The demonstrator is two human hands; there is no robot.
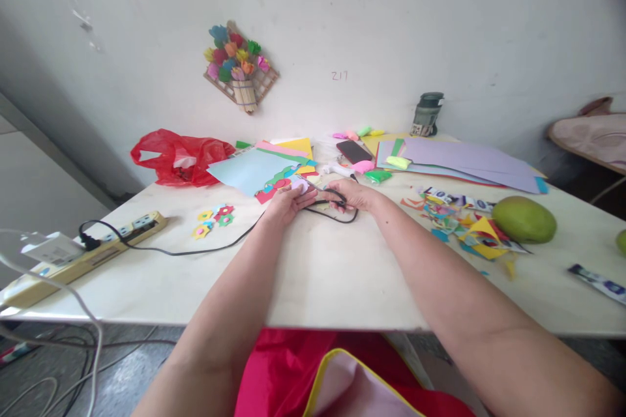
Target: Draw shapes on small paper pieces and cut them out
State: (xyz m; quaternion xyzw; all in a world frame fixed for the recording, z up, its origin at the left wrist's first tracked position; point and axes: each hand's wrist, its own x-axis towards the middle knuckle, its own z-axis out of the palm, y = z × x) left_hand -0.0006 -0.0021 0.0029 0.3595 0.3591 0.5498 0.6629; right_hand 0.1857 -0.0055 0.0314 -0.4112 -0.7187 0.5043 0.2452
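Note:
Both of my hands are over the middle of the table. My left hand (292, 202) has its fingers closed on a small lilac paper piece (300, 185). In my right hand (355, 195) are scissors (338, 199), its dark handles round my fingers and its blades pointing left toward the paper. Just behind the hands lies a white glue gun (337, 171); its black cord loops under my hands and runs left. Cut coloured paper shapes (276, 186) lie behind my left hand. Finished-looking paper flowers (214, 220) rest to the left, in yellow, red and green.
A power strip (117, 241) with plugs lies at the left edge. Behind are a red plastic bag (180, 156), coloured sheets (450, 159), a phone (355, 152) and a bottle (427, 115). Paper scraps (469, 228) and a green mango-like fruit (524, 219) sit at right.

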